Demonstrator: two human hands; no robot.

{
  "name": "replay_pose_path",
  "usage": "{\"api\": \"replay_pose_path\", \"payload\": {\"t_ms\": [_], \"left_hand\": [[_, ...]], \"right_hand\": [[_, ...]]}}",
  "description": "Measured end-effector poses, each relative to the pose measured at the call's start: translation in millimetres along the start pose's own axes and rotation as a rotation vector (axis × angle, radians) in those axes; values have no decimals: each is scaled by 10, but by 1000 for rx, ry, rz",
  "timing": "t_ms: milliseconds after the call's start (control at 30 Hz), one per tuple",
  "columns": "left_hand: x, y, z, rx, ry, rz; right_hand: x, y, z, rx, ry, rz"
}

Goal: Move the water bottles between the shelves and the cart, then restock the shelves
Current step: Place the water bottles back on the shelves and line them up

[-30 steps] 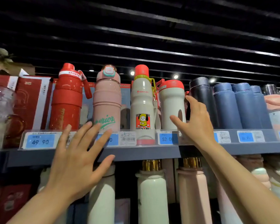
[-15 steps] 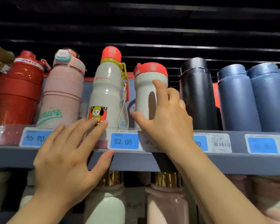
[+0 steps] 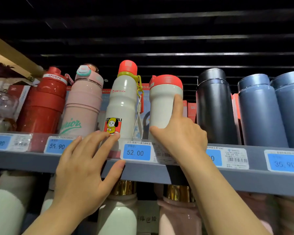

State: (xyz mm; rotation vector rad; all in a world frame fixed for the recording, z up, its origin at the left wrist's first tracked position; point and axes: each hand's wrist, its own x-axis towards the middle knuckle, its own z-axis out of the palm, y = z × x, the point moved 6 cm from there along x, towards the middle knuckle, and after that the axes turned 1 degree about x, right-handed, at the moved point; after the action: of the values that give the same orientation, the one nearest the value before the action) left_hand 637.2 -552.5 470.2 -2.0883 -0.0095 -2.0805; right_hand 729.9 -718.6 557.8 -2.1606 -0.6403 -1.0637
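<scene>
Reaching up, the right hand (image 3: 180, 133) is curling around the white cup (image 3: 163, 106) at the shelf's (image 3: 244, 180) front edge to lift it, while the left hand (image 3: 85, 168) is resting flat there, holding nothing.

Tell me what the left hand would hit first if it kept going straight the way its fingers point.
Probably the white cartoon bottle: the left hand has straight fingers aimed up at its base, fingertips at the shelf edge. Depth is unclear, so the price-tag strip could come first.
</scene>
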Motion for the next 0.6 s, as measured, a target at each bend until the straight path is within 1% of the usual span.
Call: {"api": "replay_pose_path", "payload": {"t_ms": [133,433,600], "left_hand": [[-6,-1,6,-5,4,-20],[-15,-1,11,-23,34,-19],[-26,1,31,-46,24,-21]], "right_hand": [[9,19,-24,62,30,51],[-23,32,-18,-35,69,88],[-15,9,-31,-45,53,54]]}}
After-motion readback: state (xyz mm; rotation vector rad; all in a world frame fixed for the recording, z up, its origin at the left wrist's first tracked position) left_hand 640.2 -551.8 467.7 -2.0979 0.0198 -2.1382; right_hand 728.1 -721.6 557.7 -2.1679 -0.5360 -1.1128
